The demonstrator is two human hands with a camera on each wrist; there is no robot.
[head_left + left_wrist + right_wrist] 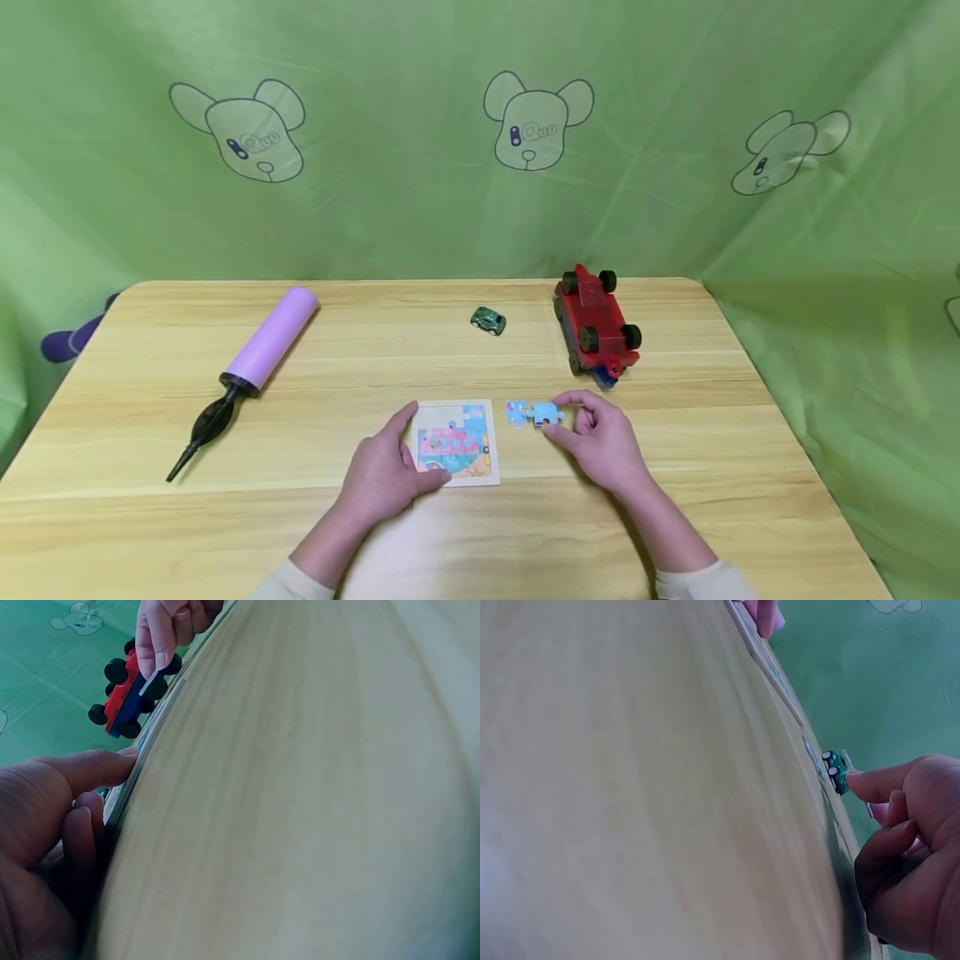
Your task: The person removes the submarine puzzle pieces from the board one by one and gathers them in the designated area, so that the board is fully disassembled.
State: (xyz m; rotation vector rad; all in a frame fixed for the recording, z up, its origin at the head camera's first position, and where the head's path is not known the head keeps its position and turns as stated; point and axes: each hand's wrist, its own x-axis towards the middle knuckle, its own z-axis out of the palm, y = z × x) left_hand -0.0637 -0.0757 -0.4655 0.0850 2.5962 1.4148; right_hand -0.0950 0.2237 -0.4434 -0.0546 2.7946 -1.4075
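A small picture puzzle board (pixel 457 443) lies flat near the table's front edge. My left hand (pixel 397 457) rests on its left side, index finger along the edge and thumb on the lower corner. In the left wrist view that hand (pixel 52 817) touches the board's thin edge (pixel 124 791). My right hand (pixel 573 419) pinches a blue puzzle piece (pixel 546 413) between thumb and forefinger, just right of the board. A second loose piece (pixel 517 412) lies against it on the table. The left wrist view shows my right hand (pixel 169 622) holding the thin piece (pixel 148 681).
An overturned red toy truck (pixel 596 327) lies behind my right hand, and a small green toy car (pixel 488 320) stands left of it. A purple hand pump (pixel 255 358) with a black nozzle lies at the left. Green cloth hangs behind the wooden table (pixel 675 533).
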